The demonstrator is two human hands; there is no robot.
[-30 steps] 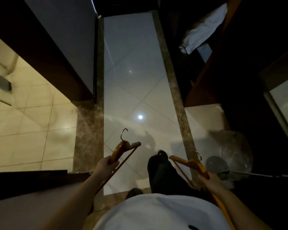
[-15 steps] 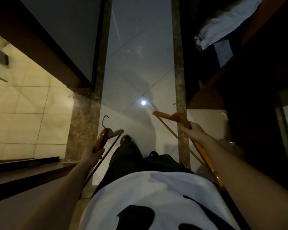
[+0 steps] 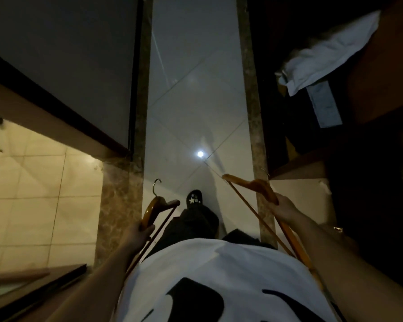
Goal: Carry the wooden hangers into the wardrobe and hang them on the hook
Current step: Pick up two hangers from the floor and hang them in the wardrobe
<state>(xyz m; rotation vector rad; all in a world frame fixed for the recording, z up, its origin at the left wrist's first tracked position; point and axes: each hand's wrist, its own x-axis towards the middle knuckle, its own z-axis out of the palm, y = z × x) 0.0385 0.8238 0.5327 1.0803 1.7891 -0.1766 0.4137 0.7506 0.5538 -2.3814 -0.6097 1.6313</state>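
Left hanger (image 3: 159,206): in the left hand (image 3: 137,235), fingers curled round its wooden arm, metal hook pointing away from the hand
Right hanger (image 3: 258,185): in the right hand (image 3: 286,209), fingers wrapped round one arm
Shoe (image 3: 194,198): between the hands, on the tiled floor (image 3: 196,101)
White cloth (image 3: 328,54): well beyond the right hand

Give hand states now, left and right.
Left hand: closed, grips the left hanger.
Right hand: closed, grips the right hanger.
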